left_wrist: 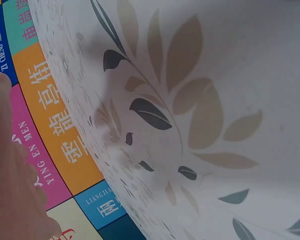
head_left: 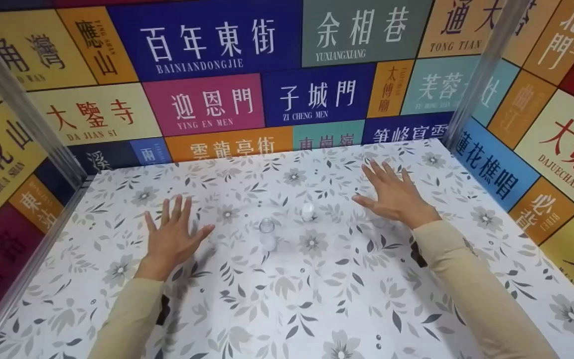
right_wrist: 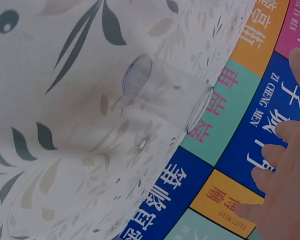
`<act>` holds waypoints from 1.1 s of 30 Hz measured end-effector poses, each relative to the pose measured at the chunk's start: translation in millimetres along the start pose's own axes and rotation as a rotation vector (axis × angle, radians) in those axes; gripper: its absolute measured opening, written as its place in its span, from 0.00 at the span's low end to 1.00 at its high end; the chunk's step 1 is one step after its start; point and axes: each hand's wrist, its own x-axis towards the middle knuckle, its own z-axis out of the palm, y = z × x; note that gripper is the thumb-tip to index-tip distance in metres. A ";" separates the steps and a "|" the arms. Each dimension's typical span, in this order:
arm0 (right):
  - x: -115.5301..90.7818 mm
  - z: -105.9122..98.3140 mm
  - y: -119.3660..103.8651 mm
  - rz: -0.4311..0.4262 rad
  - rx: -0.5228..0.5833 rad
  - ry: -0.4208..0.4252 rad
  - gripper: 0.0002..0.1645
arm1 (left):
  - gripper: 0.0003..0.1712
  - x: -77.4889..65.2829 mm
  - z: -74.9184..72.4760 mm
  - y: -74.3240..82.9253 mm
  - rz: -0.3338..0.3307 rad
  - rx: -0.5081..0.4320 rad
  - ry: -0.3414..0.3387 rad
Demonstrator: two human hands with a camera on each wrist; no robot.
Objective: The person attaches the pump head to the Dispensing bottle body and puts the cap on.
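Note:
My left hand [head_left: 172,237] is held over the left part of the patterned table [head_left: 287,314], its fingers straight and spread, holding nothing. On the right, my right hand [head_left: 394,194] is likewise spread flat and holds nothing. A clear see-through cup [right_wrist: 170,92] stands on the table below the right hand; in the head view that hand and wrist partly cover it. Between the hands stands a small transparent vessel with a rounded top [head_left: 267,234]. Farther back and right of it is a small whitish, rounded object [head_left: 308,212].
Panels with colourful sign lettering [head_left: 212,45] rise behind the table and along both sides. Clear upright corner strips [head_left: 484,75] join the panels. The table's cloth has grey and beige flowers and leaves.

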 end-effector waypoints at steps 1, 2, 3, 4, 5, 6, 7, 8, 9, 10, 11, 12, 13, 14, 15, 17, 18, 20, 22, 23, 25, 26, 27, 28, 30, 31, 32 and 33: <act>0.1 1.4 -1.1 -0.008 0.003 0.002 0.55 | 0.55 -1.0 0.7 0.9 0.006 0.000 0.000; 0.2 2.7 -2.3 -0.015 0.007 0.003 0.55 | 0.56 -2.0 1.4 1.8 0.013 -0.001 0.001; 0.4 4.1 -3.3 -0.020 0.010 0.005 0.55 | 0.56 -3.0 1.9 2.9 0.020 0.000 0.000; 0.9 4.5 -4.3 -0.024 0.011 0.006 0.56 | 0.57 -3.5 1.3 4.1 0.027 -0.002 0.001; 1.4 5.2 -5.3 -0.027 0.012 0.006 0.56 | 0.57 -4.1 0.8 5.5 0.034 -0.002 0.001; 1.8 5.8 -6.1 -0.028 0.015 0.004 0.55 | 0.58 -4.5 0.4 6.6 0.040 -0.002 -0.002; 2.1 6.6 -7.2 -0.030 0.016 0.001 0.55 | 0.59 -4.9 0.2 7.8 0.045 0.001 -0.005; 2.2 7.3 -8.2 -0.030 0.020 -0.003 0.55 | 0.59 -5.2 0.1 8.9 0.050 0.002 -0.009; 2.2 8.2 -9.3 -0.030 0.023 -0.008 0.55 | 0.60 -5.6 0.0 10.0 0.054 0.004 -0.012; 2.3 9.1 -10.5 -0.033 0.023 -0.013 0.55 | 0.60 -5.9 0.0 11.0 0.058 0.005 -0.014; 2.2 10.0 -11.7 -0.036 0.023 -0.014 0.55 | 0.61 -6.4 0.1 12.3 0.061 0.006 -0.016; 2.0 10.7 -12.9 -0.039 0.025 -0.016 0.55 | 0.61 -6.7 0.4 13.4 0.064 0.008 -0.018; 1.8 11.4 -14.1 -0.043 0.027 -0.016 0.55 | 0.62 -7.1 0.7 14.7 0.067 0.008 -0.019; 1.6 11.9 -15.4 -0.045 0.026 -0.017 0.55 | 0.62 -7.6 1.3 16.0 0.073 0.003 -0.019; 1.4 12.4 -16.6 -0.048 0.027 -0.016 0.55 | 0.62 -8.0 2.0 17.4 0.080 -0.003 -0.016; 1.3 13.6 -19.0 -0.054 0.033 -0.015 0.54 | 0.63 -8.8 4.0 20.7 0.094 -0.023 -0.014; 1.1 14.2 -20.1 -0.057 0.037 -0.015 0.54 | 0.62 -9.1 5.0 22.4 0.101 -0.032 -0.014; 1.8 15.5 -23.3 -0.056 0.063 -0.026 0.54 | 0.62 -9.8 6.4 25.9 0.108 -0.050 -0.021; 2.8 16.9 -25.8 -0.054 0.106 -0.035 0.54 | 0.61 -10.0 7.3 30.0 0.110 -0.066 -0.033; 3.1 17.5 -26.9 -0.049 0.131 -0.040 0.54 | 0.60 -10.1 7.4 32.4 0.109 -0.073 -0.039; 4.0 18.4 -29.2 -0.038 0.186 -0.044 0.55 | 0.60 -10.1 7.6 37.5 0.112 -0.091 -0.049; 4.3 19.1 -30.3 -0.035 0.209 -0.040 0.54 | 0.60 -10.4 8.0 39.9 0.119 -0.103 -0.044; 4.8 19.9 -31.7 -0.034 0.229 -0.033 0.54 | 0.60 -11.0 8.2 42.2 0.127 -0.116 -0.042; 5.3 21.0 -32.9 -0.035 0.245 -0.027 0.54 | 0.59 -11.5 8.5 44.2 0.135 -0.135 -0.039; 6.6 23.4 -35.6 -0.042 0.277 -0.010 0.53 | 0.58 -13.2 9.1 47.6 0.156 -0.176 -0.035; 7.4 24.8 -36.9 -0.047 0.294 0.000 0.52 | 0.58 -14.0 9.4 48.7 0.163 -0.200 -0.036; 8.4 26.2 -38.4 -0.054 0.307 0.010 0.52 | 0.58 -14.9 9.8 49.8 0.167 -0.229 -0.041; 9.2 27.4 -39.8 -0.061 0.321 0.020 0.51 | 0.58 -15.9 10.2 50.7 0.166 -0.262 -0.051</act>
